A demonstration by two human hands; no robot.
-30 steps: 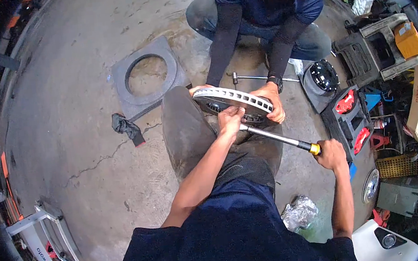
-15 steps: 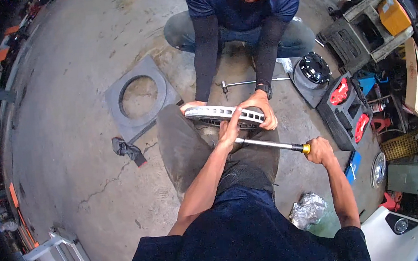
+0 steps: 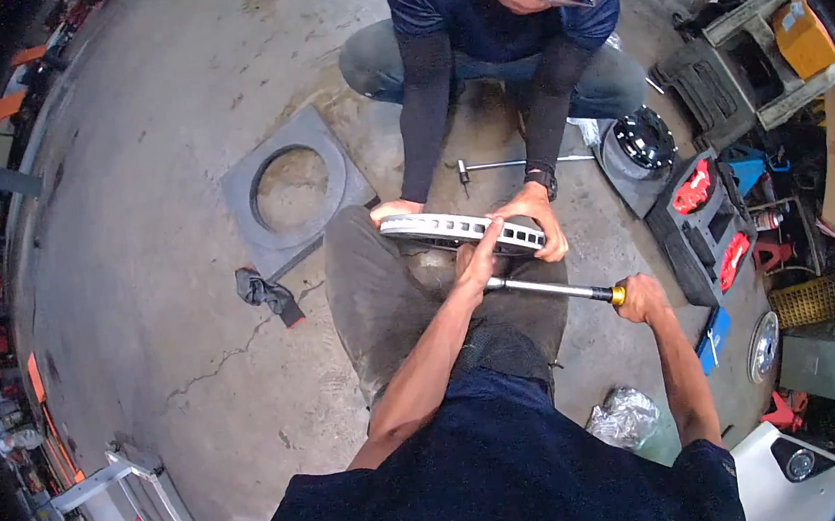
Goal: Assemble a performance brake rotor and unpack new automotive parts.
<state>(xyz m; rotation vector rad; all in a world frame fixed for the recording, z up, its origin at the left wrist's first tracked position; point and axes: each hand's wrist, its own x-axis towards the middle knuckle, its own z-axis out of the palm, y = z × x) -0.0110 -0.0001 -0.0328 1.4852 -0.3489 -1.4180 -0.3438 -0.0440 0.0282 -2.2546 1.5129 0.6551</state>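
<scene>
A brake disc (image 3: 462,231) with a vented silver rim stands tilted above my lap. My left hand (image 3: 474,263) is at its near face, closed around the head end of a torque wrench, with one finger reaching up to the rim. Some of its fingers are hidden. My right hand (image 3: 640,299) grips the handle of the torque wrench (image 3: 556,288) by its yellow end. A person squatting opposite steadies the disc from both sides with a left-side hand (image 3: 397,210) and a watch-wearing hand (image 3: 538,217).
A grey foam piece with a round cutout (image 3: 260,245) lies on the left, near a dark glove (image 3: 270,297). Another ratchet-type wrench (image 3: 519,162) rests beyond the disc. To the right are a black disc hub (image 3: 645,141) and red calipers (image 3: 694,188) in foam. Crumpled plastic (image 3: 624,418) sits near my right elbow.
The whole view has shifted slightly, so the scene appears a little further right. The person opposite has leaned slightly. My hands keep their hold on the wrench, and its angle is almost the same.
</scene>
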